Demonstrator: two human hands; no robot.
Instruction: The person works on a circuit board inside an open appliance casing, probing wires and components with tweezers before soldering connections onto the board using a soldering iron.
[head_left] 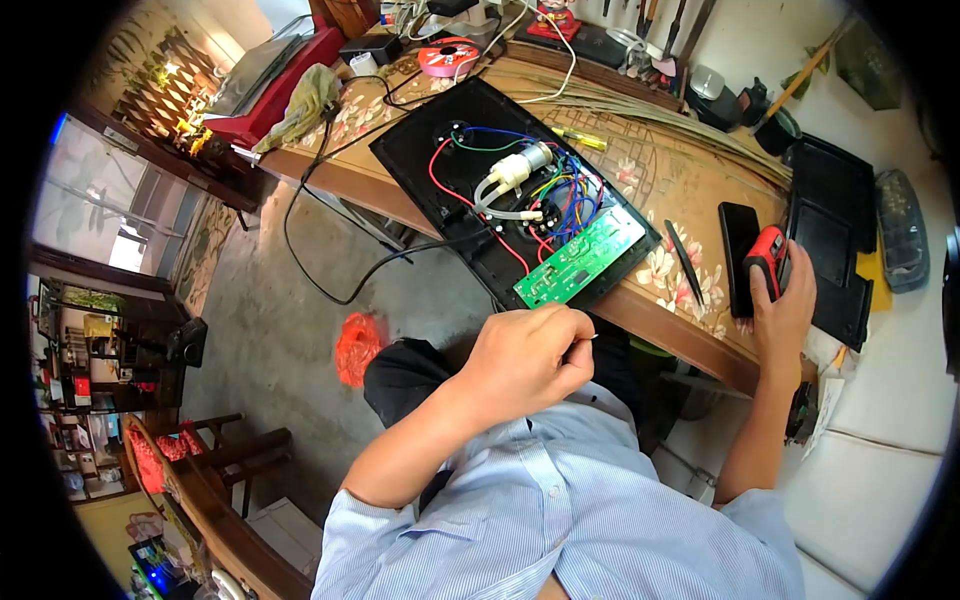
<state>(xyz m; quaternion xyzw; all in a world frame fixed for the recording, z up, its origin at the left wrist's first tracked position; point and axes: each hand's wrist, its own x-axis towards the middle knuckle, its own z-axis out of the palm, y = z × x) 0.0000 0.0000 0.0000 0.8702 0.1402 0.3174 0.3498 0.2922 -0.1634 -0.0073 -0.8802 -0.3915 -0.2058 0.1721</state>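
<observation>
My right hand (785, 310) is wrapped round a red-and-black power tool (768, 255) at the table's right side. A black smartphone (738, 245) lies beside the tool. My left hand (540, 360) is closed, thumb against fingers, just in front of the green circuit board (583, 262); what it pinches, if anything, is too small to name. That board rests at the near edge of an open black housing (425, 160). Inside the housing sit a small motor pump (520, 168) with a clear tube and a tangle of coloured wires (575, 205). Black tweezers (685, 262) lie between the housing and phone.
A yellow-handled screwdriver (580, 138) lies behind the housing. On the right are an open black case (830, 230) and a clear compartment box (902, 230). A pink ribbon roll (449, 57) stands at the back. A black cable (290, 235) hangs off the table's left edge.
</observation>
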